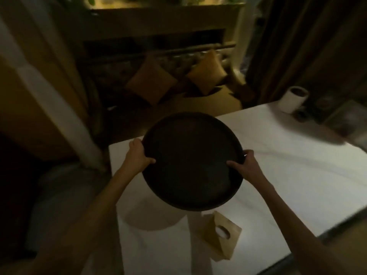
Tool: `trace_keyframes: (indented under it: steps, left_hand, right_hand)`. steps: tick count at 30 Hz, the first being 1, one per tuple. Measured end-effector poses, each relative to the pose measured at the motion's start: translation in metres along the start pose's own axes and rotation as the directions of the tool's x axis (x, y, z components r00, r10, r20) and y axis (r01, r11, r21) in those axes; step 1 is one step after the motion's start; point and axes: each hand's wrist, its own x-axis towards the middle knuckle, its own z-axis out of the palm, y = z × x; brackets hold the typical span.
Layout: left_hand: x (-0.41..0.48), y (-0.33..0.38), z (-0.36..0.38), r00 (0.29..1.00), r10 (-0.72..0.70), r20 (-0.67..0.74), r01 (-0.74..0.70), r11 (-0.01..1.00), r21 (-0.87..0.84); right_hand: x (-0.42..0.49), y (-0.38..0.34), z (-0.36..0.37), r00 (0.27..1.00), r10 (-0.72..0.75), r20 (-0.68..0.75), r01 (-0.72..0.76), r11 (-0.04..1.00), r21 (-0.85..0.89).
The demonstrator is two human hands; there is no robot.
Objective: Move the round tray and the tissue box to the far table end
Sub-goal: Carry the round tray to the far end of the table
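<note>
Forearms, bare, two, entering from the near edge and converging on one item.

Left hand [138, 155]: clamped on the left rim of the round tray [192, 161], thumb lying over the lip onto the inner face, fingers hidden beneath.

Round tray: dark, matte, shallow raised lip, circular, so no long axis to align. Held between both hands, apparently lifted clear of the table [278, 165], judging by the pale round shadow cast below and nearer than the grip.

Right hand [247, 165]: closed on the right rim, thumb likewise over the lip.

Tissue box [221, 238]: tan card, boxy, oval opening showing white tissue; rests on the table, below and just right of the grip, nearer the person, closest to the right hand. Untouched.

Table: white, smooth, rectangular. Its far end lies beyond the grip, up and rightward, where a white paper roll [293, 100] lies on its side. Judgement: tray travels forward-right; box follows.
</note>
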Motion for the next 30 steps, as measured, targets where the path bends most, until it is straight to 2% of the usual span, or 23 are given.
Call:
trace_keyframes:
  steps: [4, 7, 12, 18, 21, 24, 28, 30]
  left_hand:
    - [-0.034, -0.015, -0.007, 0.987, -0.121, -0.106, 0.121, 0.993, -0.002]
    - [-0.05, -0.015, -0.008, 0.981, -0.161, -0.105, 0.163, 0.987, 0.012]
    - [-0.038, 0.04, 0.014, 0.993, -0.077, -0.088, 0.082, 0.995, 0.058]
    - [-0.014, 0.142, 0.094, 0.997, 0.058, -0.05, -0.057, 0.998, 0.029]
    - [0.002, 0.19, 0.141, 0.996, 0.05, -0.069, -0.052, 0.999, -0.016]
    - [0.015, 0.23, 0.176, 0.994, 0.003, -0.106, -0.008, 0.999, -0.046]
    - [0.022, 0.269, 0.196, 0.994, 0.031, -0.102, -0.037, 0.998, -0.053]
    - [0.018, 0.281, 0.203, 0.995, 0.005, -0.102, -0.013, 0.997, -0.073]
  right_hand:
    - [0.018, -0.011, 0.018, 0.988, -0.054, 0.147, 0.054, 0.999, 0.004]
    - [0.016, -0.017, 0.014, 0.977, -0.084, 0.196, 0.087, 0.996, -0.004]
    - [0.004, 0.007, -0.041, 0.993, -0.09, 0.078, 0.087, 0.996, 0.032]
    - [0.038, 0.079, -0.147, 0.999, -0.018, -0.038, 0.019, 1.0, 0.015]
    - [0.082, 0.114, -0.196, 0.999, -0.003, -0.035, 0.003, 1.0, -0.005]
    - [0.133, 0.127, -0.235, 0.997, -0.07, -0.014, 0.069, 0.997, -0.042]
    - [0.176, 0.133, -0.272, 0.991, -0.135, 0.008, 0.135, 0.989, -0.061]
    - [0.189, 0.138, -0.285, 0.991, -0.119, 0.053, 0.123, 0.99, -0.073]
